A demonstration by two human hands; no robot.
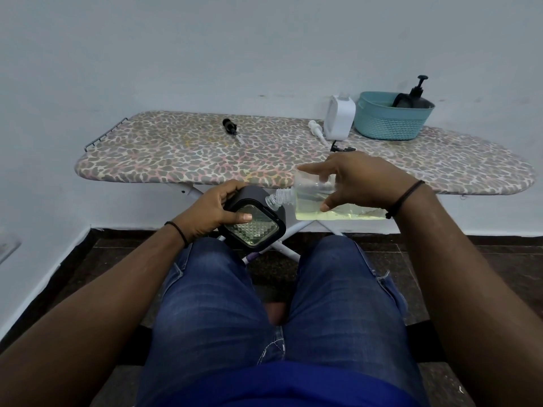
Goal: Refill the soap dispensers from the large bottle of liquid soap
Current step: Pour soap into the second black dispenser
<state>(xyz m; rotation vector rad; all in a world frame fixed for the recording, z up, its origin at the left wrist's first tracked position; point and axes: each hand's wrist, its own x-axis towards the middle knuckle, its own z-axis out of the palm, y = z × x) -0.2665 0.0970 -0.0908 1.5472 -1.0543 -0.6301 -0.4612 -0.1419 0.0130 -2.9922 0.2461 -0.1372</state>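
Currently I read both hands working in the open space above the knees, just short of the near edge of the ironing board point(182, 148). My left hand point(205, 211) grips a square soap dispenser point(254, 223), fingers curled round its dark casing and the thumb lying across its textured glass face. My right hand point(361, 183) holds the clear soap bottle point(311, 198) on its side, thumb beneath and fingers curled over the top with the forefinger extended. The bottle's threaded neck points left and meets the upper corner of the dispenser; pale yellow liquid lies along the bottle's lower side.

On the board, the left half of the patterned cover carries only a black pump head point(230, 127). At the right stand a white container point(339, 117), a white pump point(317, 130) lying just beside it, and a teal basket point(392, 118) holding a dark pump bottle point(415, 96). A small black part point(340, 148) lies on the cover just beyond my right hand. The board's white legs cross directly below the dispenser.

The right hand covers much of the soap bottle's far end. I cannot tell whether liquid is flowing at the neck. A second dark item in the basket is too obscured to identify.
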